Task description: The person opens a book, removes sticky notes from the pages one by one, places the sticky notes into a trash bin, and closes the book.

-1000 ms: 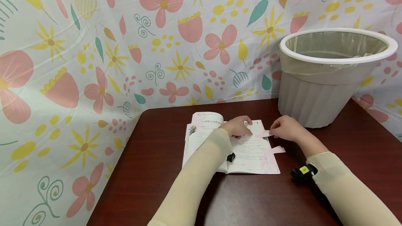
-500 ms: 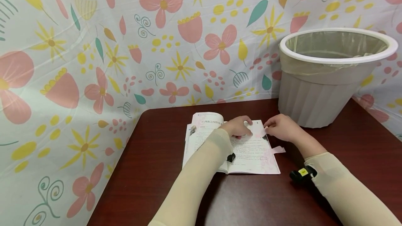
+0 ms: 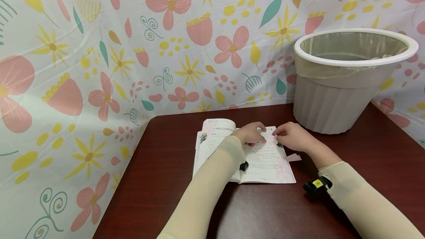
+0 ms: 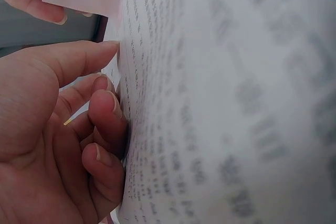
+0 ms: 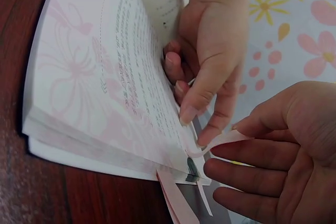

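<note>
An open book point(image 3: 269, 167) with printed text and pale pink flower prints lies on the dark red table. My left hand point(image 3: 249, 134) rests on the upper part of its right page, fingertips touching the paper, as the left wrist view shows. Beside it, my right hand point(image 3: 295, 136) pinches a pale pink paper strip point(image 5: 230, 138) between thumb and forefinger. The strip's other end meets the page near the outer edge, and it curves upward. The remaining right fingers are loosely extended. Another pink strip point(image 3: 293, 157) sticks out of the book's right side lower down.
A grey waste bin point(image 3: 327, 99) with a white rim and a clear liner stands at the back right of the table point(image 3: 265, 209). Behind it hangs a flower-patterned cloth point(image 3: 126, 47). Black wrist cameras sit at both sleeves.
My right hand has moved left, over the page's outer edge, taking the strip's free end with it. That strip earlier pointed out to the right. My left hand has stayed put.
</note>
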Tool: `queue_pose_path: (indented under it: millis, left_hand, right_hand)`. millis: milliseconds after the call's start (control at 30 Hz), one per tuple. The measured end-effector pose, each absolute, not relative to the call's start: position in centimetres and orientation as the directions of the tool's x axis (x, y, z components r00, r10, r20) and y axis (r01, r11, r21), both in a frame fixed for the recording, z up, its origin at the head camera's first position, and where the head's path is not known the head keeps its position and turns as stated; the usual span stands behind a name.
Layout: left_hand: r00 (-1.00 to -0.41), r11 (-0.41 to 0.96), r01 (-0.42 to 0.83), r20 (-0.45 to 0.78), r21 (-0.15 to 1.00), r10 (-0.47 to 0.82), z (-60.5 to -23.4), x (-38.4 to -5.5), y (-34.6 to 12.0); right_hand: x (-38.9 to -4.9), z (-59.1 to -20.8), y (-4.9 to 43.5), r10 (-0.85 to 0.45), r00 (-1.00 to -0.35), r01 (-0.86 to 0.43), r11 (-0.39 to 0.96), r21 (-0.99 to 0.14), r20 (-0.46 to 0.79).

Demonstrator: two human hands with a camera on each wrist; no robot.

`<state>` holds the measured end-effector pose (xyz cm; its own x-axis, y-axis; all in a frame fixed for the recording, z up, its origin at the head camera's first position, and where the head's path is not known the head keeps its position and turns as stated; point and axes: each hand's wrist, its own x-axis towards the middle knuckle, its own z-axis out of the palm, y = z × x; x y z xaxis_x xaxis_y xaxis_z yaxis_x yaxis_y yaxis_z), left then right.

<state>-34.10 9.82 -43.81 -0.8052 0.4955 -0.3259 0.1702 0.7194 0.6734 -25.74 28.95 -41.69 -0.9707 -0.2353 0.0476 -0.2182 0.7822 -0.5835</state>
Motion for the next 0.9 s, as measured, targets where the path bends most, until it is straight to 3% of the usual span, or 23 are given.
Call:
queue_pose_path:
  millis: [900]
  left_hand:
    - [-0.798, 0.696, 0.186, -0.307, 0.694, 0.519, -43.92, -34.27, 9.84]
  right_hand:
    - [-25.26, -41.41, 28.36, -0.433, -0.9, -0.387, 0.743, -0.546, 0.05]
